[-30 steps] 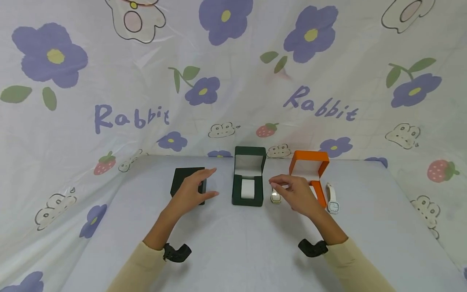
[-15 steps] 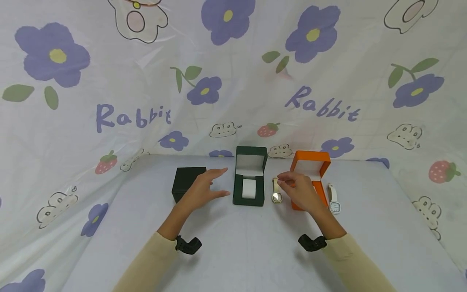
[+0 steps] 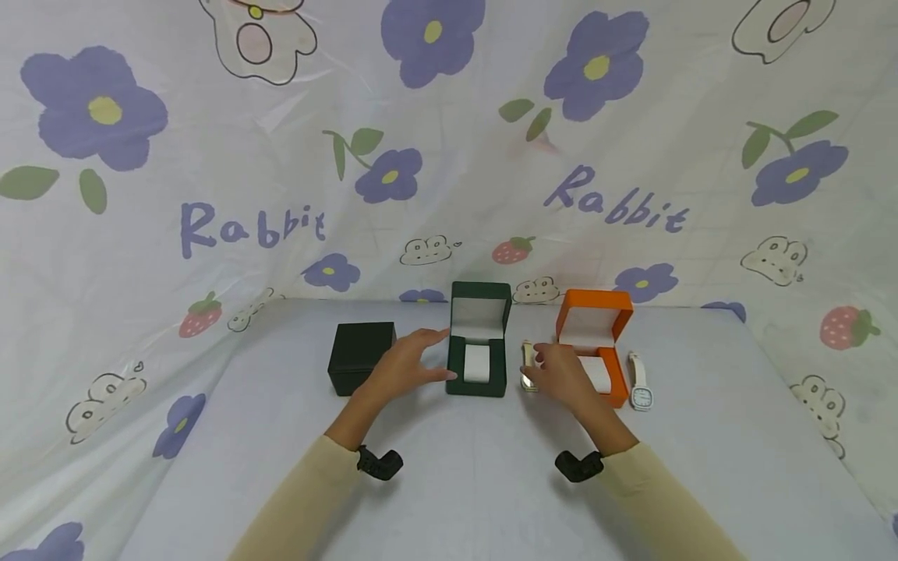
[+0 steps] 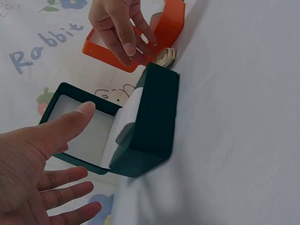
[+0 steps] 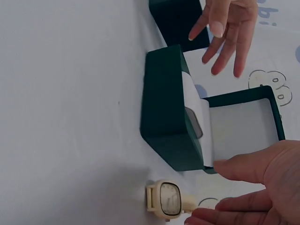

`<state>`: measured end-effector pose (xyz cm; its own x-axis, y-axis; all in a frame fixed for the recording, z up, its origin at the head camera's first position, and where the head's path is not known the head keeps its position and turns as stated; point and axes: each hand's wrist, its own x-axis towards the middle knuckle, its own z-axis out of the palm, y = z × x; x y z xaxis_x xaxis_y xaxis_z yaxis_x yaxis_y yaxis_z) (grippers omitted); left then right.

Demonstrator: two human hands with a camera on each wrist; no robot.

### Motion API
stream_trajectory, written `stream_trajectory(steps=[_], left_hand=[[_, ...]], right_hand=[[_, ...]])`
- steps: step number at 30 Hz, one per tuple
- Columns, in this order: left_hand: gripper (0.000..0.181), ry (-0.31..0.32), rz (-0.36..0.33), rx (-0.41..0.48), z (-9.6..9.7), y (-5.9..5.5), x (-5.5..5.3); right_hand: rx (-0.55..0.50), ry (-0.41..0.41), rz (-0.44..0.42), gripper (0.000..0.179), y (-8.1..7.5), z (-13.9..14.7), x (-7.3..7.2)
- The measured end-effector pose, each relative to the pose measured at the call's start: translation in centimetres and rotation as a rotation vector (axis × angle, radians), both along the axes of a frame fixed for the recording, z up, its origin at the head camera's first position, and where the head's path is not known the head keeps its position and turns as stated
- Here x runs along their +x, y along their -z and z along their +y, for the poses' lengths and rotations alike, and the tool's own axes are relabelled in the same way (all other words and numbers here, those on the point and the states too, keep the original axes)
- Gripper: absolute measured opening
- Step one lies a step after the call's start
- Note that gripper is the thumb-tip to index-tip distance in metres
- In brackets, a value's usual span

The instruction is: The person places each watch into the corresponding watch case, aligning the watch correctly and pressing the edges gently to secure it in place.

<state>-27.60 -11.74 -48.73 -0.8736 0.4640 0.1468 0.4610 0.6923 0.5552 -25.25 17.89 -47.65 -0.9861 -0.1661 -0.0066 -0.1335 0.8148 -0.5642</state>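
Observation:
An open dark green watch box (image 3: 456, 387) stands mid-table with a white cushion (image 3: 477, 363) inside. My left hand (image 3: 403, 368) hovers at its left side, thumb and fingers spread and holding nothing. To the right of that box lies a watch with a pale gold strap (image 3: 528, 353) and squarish face (image 5: 170, 198). My right hand (image 3: 563, 374) is over this watch and partly hides it in the head view. In the right wrist view its thumb is apart from the fingers, which lie close to the strap; contact cannot be made out.
An open orange watch box (image 3: 620, 383) with a white cushion stands behind and right of my right hand. Beyond it lies a white watch (image 3: 641, 396). A closed dark box (image 3: 361, 351) stands at the left. A patterned cloth (image 3: 449, 210) hangs behind the table.
My left hand has moved right, from over the dark box to beside the green box. My right hand has lowered and come nearer to the gold watch. The boxes stay put.

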Motion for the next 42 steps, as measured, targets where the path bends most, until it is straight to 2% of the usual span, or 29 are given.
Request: stream_trajectory(steps=[5,12,16,22,26,32,42], left_hand=[[0.081,0.000,0.022,-0.012,0.3,0.8,-0.5],[0.080,0.015,0.035,-0.059,0.8,1.5,-1.0],[0.080,0.036,0.021,-0.058,1.4,1.6,-1.1],[0.081,0.040,0.003,-0.096,2.3,1.5,-1.5],[0.080,0.054,0.004,-0.145,2.8,1.4,-2.0],[0.076,0.083,-0.005,-0.199,3.2,1.2,-2.8],[0.082,0.117,-0.071,-0.298,4.7,0.8,-4.0]], right_hand=[[0.035,0.057,-0.027,0.051,0.8,-0.9,-0.1],[0.149,0.087,-0.072,0.031,1.8,-1.9,-0.5],[0.147,0.110,-0.056,0.027,2.1,-1.8,-0.3],[0.082,0.140,-0.050,0.035,2.7,-1.8,-0.2],[0.037,0.141,-0.016,0.039,3.0,-1.8,-0.3],[-0.044,0.099,-0.019,0.029,2.9,-1.5,-0.4],[-0.067,0.087,-0.024,0.024,2.7,-0.8,-0.7]])
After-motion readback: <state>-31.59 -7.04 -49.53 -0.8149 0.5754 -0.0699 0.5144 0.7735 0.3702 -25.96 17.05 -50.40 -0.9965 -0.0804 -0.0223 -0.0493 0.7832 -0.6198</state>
